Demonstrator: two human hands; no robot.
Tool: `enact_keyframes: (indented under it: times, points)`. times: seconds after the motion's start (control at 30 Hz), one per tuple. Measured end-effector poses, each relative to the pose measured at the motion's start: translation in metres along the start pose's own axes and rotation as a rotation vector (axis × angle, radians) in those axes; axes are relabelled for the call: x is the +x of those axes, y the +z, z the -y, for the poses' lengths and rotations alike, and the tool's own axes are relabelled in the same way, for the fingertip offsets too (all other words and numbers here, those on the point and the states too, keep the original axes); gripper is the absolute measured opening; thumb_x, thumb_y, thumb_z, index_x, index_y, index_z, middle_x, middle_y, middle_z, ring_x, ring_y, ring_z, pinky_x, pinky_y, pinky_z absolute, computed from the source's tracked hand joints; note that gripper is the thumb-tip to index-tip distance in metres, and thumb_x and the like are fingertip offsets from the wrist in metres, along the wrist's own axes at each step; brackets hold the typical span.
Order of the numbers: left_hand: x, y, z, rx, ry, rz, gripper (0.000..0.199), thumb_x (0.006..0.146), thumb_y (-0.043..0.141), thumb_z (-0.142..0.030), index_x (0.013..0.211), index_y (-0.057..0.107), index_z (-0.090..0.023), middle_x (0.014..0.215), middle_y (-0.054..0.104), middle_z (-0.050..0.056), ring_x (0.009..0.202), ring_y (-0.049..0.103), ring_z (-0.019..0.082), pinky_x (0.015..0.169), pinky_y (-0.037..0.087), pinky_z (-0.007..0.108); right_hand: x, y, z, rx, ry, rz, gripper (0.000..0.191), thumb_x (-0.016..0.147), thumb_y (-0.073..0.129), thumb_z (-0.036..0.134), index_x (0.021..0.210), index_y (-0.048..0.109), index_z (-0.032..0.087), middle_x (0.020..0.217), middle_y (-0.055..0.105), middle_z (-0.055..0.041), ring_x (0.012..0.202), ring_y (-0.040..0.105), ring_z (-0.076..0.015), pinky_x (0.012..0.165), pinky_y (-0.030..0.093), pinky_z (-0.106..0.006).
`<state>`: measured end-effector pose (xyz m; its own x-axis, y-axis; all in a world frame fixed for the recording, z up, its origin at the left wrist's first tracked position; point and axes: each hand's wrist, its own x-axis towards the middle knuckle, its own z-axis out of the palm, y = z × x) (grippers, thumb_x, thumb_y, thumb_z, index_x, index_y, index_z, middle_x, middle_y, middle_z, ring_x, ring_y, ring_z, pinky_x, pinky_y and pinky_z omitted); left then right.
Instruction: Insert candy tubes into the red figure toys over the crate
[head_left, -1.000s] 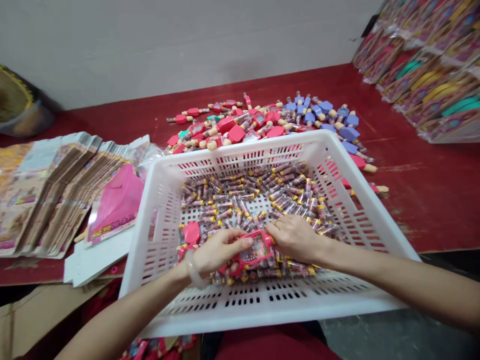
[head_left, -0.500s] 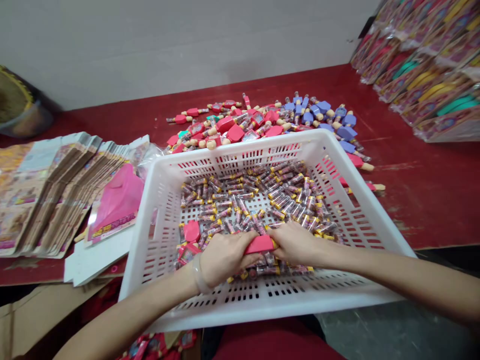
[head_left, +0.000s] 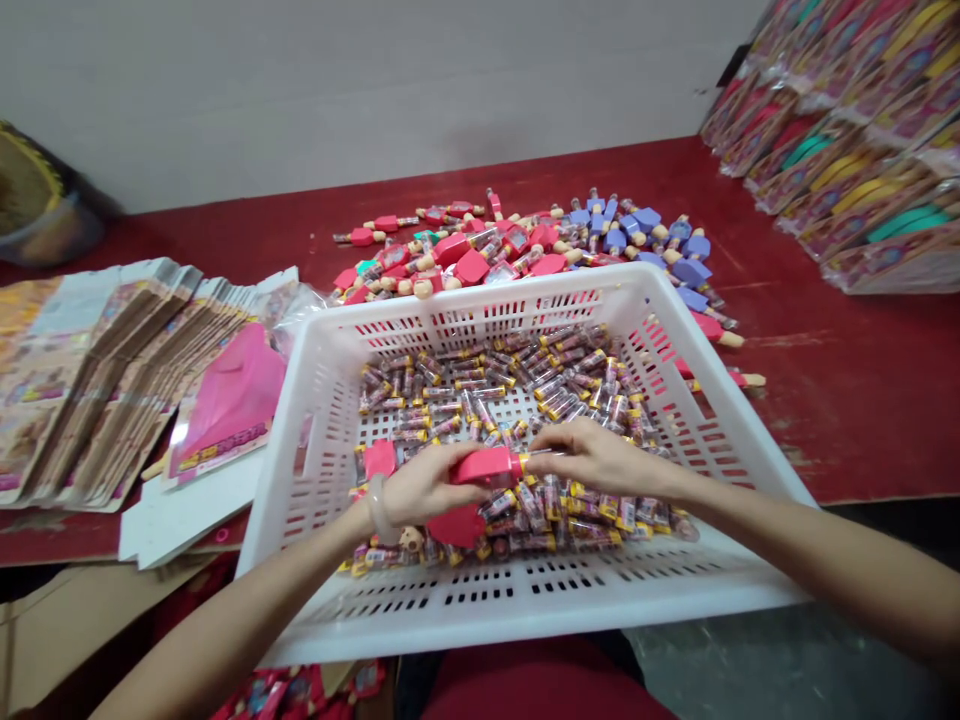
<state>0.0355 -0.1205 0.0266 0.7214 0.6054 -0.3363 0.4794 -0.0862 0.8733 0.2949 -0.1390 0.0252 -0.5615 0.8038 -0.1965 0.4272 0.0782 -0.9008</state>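
Note:
Over the white plastic crate (head_left: 525, 632), my left hand (head_left: 420, 487) grips a red faceted plastic toy piece (head_left: 484, 464) between thumb and fingers. My right hand (head_left: 592, 456) pinches a small clear tube with a yellow end (head_left: 531, 462), which meets the right end of the red piece. Many similar tubes (head_left: 570, 390) with printed labels lie loose on the crate's slotted floor. Another red piece (head_left: 381, 458) rests behind my left wrist. Below my left hand is one more red piece (head_left: 457, 526), beside a wooden-looking knob (head_left: 410, 540).
Behind the crate, red and purple toy pieces with tubes (head_left: 472, 265) are heaped on the red table (head_left: 847, 400). Folded printed cards (head_left: 112, 390) and a pink packaged item (head_left: 236, 390) lie left. Packaged goods (head_left: 862, 170) are stacked at right.
Both hands have risen slightly from among the tubes, holding the red piece and tube. My left hand has shifted left, and a red piece beneath it has come into view.

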Motion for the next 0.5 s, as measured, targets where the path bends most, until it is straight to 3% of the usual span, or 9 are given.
enact_keyframes:
  times: [0.07, 0.13, 0.2, 0.27, 0.37, 0.43, 0.5]
  points:
    - [-0.001, 0.001, -0.002, 0.309, 0.19, -0.173, 0.038, 0.086, 0.055, -0.031, 0.122, 0.059, -0.02, 0.119, 0.062, 0.01, 0.106, 0.057, 0.024, 0.093, 0.044, 0.038, 0.004, 0.001, -0.005, 0.239, 0.209, 0.129, 0.051, 0.092, 0.044, 0.059, 0.073, 0.061, 0.015, 0.047, 0.046, 0.004, 0.039, 0.038, -0.0098, 0.04, 0.028, -0.023]
    - [-0.002, 0.002, -0.002, 0.449, 0.253, -0.219, 0.04, 0.087, 0.052, -0.028, 0.126, 0.056, -0.021, 0.126, 0.058, 0.01, 0.114, 0.054, 0.026, 0.099, 0.039, 0.041, 0.008, 0.001, -0.008, 0.35, 0.337, 0.226, 0.06, 0.093, 0.035, 0.064, 0.073, 0.061, 0.015, 0.042, 0.04, 0.0053, 0.033, 0.03, -0.0092, 0.036, 0.024, -0.023]
    - [0.0, 0.002, 0.0, 0.369, 0.171, -0.167, 0.036, 0.085, 0.056, -0.033, 0.119, 0.059, -0.02, 0.113, 0.064, 0.008, 0.101, 0.059, 0.023, 0.089, 0.045, 0.035, 0.011, -0.001, -0.009, 0.288, 0.277, 0.184, 0.053, 0.091, 0.042, 0.062, 0.087, 0.063, 0.014, 0.054, 0.053, 0.0017, 0.041, 0.042, -0.0108, 0.041, 0.034, -0.023]
    - [0.003, 0.001, 0.002, 0.134, 0.0, -0.066, 0.034, 0.082, 0.06, -0.041, 0.106, 0.062, -0.017, 0.09, 0.066, 0.004, 0.076, 0.059, 0.016, 0.069, 0.046, 0.026, 0.01, -0.006, -0.005, 0.107, 0.089, 0.051, 0.043, 0.085, 0.06, 0.055, 0.104, 0.062, 0.016, 0.079, 0.063, -0.0028, 0.064, 0.056, -0.0143, 0.057, 0.044, -0.025]
    - [0.006, 0.001, 0.003, -0.185, -0.184, 0.084, 0.037, 0.08, 0.062, -0.046, 0.1, 0.06, -0.014, 0.068, 0.055, -0.002, 0.054, 0.046, 0.01, 0.049, 0.035, 0.02, 0.006, -0.014, 0.002, -0.103, -0.137, -0.045, 0.033, 0.082, 0.07, 0.042, 0.106, 0.064, 0.02, 0.098, 0.064, -0.0048, 0.088, 0.058, -0.0182, 0.079, 0.045, -0.031]
    - [0.005, 0.002, 0.003, -0.216, -0.158, 0.097, 0.038, 0.08, 0.063, -0.045, 0.101, 0.061, -0.014, 0.068, 0.055, -0.002, 0.054, 0.045, 0.009, 0.05, 0.034, 0.02, 0.004, -0.015, 0.003, -0.083, -0.157, -0.039, 0.023, 0.086, 0.065, 0.041, 0.095, 0.068, 0.019, 0.094, 0.064, -0.0048, 0.088, 0.058, -0.0183, 0.08, 0.044, -0.032]
    - [0.002, 0.003, 0.001, -0.089, -0.043, 0.003, 0.035, 0.081, 0.063, -0.042, 0.103, 0.062, -0.015, 0.079, 0.06, 0.001, 0.065, 0.051, 0.012, 0.06, 0.039, 0.023, 0.005, -0.011, -0.002, 0.025, -0.05, -0.002, 0.029, 0.088, 0.06, 0.044, 0.084, 0.068, 0.017, 0.077, 0.062, -0.003, 0.071, 0.057, -0.0161, 0.066, 0.045, -0.028]
